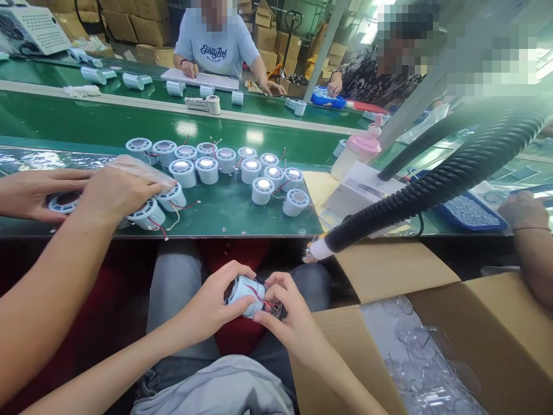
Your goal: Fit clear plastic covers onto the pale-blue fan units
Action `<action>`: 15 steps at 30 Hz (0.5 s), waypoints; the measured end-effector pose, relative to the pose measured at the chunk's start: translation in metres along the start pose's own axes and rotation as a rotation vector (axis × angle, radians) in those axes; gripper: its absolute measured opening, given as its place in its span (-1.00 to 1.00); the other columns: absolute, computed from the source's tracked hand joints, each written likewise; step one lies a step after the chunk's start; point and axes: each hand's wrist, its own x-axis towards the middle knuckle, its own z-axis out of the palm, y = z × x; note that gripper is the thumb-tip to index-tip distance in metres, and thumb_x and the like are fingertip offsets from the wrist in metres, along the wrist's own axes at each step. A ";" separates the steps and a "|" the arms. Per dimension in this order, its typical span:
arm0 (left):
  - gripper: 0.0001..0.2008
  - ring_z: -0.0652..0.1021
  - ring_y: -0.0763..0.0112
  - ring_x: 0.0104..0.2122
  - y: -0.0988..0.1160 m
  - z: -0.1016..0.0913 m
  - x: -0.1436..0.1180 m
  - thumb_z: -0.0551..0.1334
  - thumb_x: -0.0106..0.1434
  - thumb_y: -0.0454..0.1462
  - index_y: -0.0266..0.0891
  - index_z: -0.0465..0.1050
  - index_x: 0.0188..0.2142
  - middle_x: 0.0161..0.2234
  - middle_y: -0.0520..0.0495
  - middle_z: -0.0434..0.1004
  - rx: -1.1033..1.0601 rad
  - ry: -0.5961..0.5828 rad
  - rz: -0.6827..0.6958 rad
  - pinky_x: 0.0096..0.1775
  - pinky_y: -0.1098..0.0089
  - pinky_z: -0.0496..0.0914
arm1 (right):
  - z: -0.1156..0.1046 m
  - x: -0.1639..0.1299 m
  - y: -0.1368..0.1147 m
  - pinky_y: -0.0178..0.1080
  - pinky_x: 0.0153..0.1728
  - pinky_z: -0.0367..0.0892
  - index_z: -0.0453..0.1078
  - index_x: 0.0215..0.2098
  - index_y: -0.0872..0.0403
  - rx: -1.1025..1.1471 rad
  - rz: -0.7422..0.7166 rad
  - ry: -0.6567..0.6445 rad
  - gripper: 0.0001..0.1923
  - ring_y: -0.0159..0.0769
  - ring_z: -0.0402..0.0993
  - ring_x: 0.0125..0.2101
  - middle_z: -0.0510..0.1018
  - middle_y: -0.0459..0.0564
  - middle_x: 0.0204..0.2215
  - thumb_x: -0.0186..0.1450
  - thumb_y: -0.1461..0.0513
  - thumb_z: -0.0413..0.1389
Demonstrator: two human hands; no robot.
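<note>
Both hands are holding one pale blue round housing [245, 295] over the lap: left hand [211, 305] grip wrapping its body, right hand [288, 316] grip pinching its red wires [261, 298].

The single head camera looks forward and steeply down from above the person's lap, close to the green conveyor belt [129, 127], whose near edge crosses the middle of the frame. It faces straight across that belt, taking in the far side where two seated people appear, and no second view overlaps it.
</note>
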 end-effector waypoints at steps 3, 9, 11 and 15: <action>-0.63 0.46 0.29 -0.24 -0.007 0.003 -0.001 0.31 0.13 -0.18 -0.15 0.37 -0.06 -0.19 -0.05 0.38 -0.049 -0.006 -0.011 -0.19 0.37 0.36 | -0.004 -0.001 -0.003 -0.27 -0.25 0.31 0.27 -0.50 0.07 0.011 0.016 0.020 -0.81 -0.33 0.31 -0.29 0.27 -0.03 -0.21 0.14 0.22 0.20; -0.34 0.40 0.09 0.00 -0.022 0.004 -0.002 0.49 -0.16 -0.12 -0.07 0.45 0.00 0.02 -0.16 0.27 -0.012 -0.104 0.105 0.07 0.12 0.29 | -0.016 0.000 -0.007 -0.26 -0.29 0.33 0.24 -0.65 0.09 0.205 0.085 0.069 -0.64 -0.25 0.39 -0.24 0.34 -0.02 -0.32 0.22 0.09 0.10; -0.32 0.37 0.01 0.07 -0.022 0.005 -0.003 0.49 -0.15 -0.13 -0.06 0.44 0.02 0.12 -0.19 0.25 -0.039 -0.164 0.106 0.12 0.04 0.24 | -0.018 0.001 -0.005 -0.24 -0.27 0.35 0.23 -0.70 0.09 0.287 0.115 0.096 -0.60 -0.21 0.44 -0.24 0.38 -0.02 -0.37 0.14 0.06 0.19; -0.35 0.45 0.07 0.01 -0.016 0.009 -0.005 0.44 -0.03 -0.23 -0.11 0.35 0.08 0.05 -0.19 0.39 -0.327 -0.250 -0.031 -0.01 0.13 0.40 | -0.023 0.002 -0.001 -0.20 -0.29 0.41 0.29 -0.73 0.11 0.467 0.172 0.107 -0.57 -0.13 0.51 -0.24 0.49 0.02 -0.40 0.08 0.03 0.26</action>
